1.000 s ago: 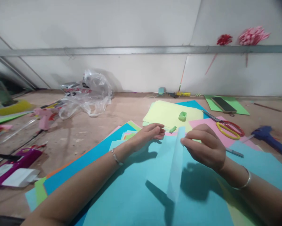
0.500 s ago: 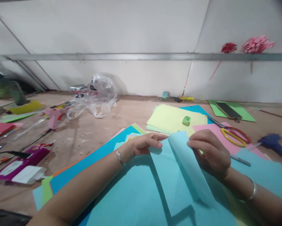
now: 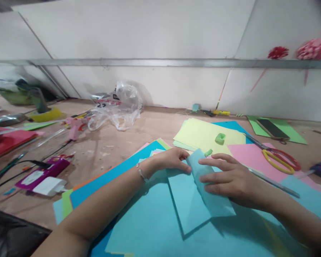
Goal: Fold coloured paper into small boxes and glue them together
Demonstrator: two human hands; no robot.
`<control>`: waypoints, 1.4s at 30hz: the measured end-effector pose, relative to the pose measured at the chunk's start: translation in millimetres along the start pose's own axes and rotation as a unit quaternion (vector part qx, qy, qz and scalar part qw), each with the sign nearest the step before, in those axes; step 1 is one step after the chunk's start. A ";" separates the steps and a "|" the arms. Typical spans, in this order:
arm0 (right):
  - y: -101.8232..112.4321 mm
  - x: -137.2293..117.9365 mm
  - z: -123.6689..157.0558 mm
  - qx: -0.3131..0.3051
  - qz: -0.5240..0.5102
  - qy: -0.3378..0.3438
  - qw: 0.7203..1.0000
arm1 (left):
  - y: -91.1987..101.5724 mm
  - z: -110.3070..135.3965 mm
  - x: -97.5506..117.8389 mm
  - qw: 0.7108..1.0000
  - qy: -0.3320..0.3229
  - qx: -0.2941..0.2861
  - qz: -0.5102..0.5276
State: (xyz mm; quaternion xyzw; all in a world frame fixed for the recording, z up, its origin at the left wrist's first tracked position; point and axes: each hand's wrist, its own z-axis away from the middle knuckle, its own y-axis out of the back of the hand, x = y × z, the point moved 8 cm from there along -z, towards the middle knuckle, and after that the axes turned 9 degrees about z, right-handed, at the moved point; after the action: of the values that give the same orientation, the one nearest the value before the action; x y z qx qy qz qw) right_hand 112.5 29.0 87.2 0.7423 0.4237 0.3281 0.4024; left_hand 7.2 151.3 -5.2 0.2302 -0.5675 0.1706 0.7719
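Observation:
A light blue paper strip (image 3: 188,194) lies folded lengthwise on large blue sheets (image 3: 149,221). My left hand (image 3: 169,160) pinches the strip's far left corner with curled fingers. My right hand (image 3: 227,180) lies flat on the folded flap, fingers stretched out and pressing it down. A silver bangle sits on my left wrist.
Yellow paper (image 3: 203,135) with a small green object (image 3: 220,138) lies beyond. Scissors (image 3: 278,157) rest on pink paper at right, a phone (image 3: 272,128) on green paper behind. A plastic bag (image 3: 117,107), pink glue gun (image 3: 74,125) and purple packet (image 3: 41,175) lie left.
The flap that stood up from the strip has been folded over to the right and flattened. My right hand went from pinching it to lying flat on it. The view shifted left.

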 end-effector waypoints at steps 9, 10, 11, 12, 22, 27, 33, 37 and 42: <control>-22.2 2.6 8.4 -0.110 -0.026 -0.012 0.993 | -10.6 6.5 14.2 0.988 0.003 0.032 -0.148; -23.4 -1.7 7.9 -0.114 -0.010 -0.006 0.993 | -12.0 7.0 15.6 0.990 -0.001 0.023 -0.137; -25.1 -5.8 7.4 -0.116 0.001 -0.001 0.993 | -12.3 7.2 16.2 0.992 -0.005 0.015 -0.126; -27.2 -9.4 7.0 -0.119 0.006 0.005 0.993 | -11.8 7.0 15.8 0.993 -0.008 0.008 -0.115; -20.9 14.1 10.3 -0.077 -0.123 0.001 0.989 | 2.5 2.2 3.3 0.999 -0.021 0.007 -0.045; -11.1 38.9 14.1 0.026 -0.135 -0.084 0.987 | -2.6 4.7 15.6 0.997 -0.070 0.001 -0.043; -25.0 72.2 34.8 0.043 -0.126 -0.348 0.928 | -14.2 10.4 32.4 0.985 -0.120 0.004 -0.122; -32.0 65.4 29.4 0.012 -0.232 -0.343 0.910 | -19.8 10.8 28.4 0.988 -0.063 0.006 -0.139; -9.1 41.5 10.6 0.078 -0.186 -0.214 0.956 | -17.9 15.1 35.5 0.968 -0.078 0.137 -0.195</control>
State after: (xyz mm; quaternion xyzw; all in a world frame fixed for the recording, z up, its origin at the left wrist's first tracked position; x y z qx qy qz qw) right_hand 135.6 65.5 80.4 0.7323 0.4823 0.0472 0.4785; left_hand 15.2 128.1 29.5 0.4523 -0.5412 0.0743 0.7050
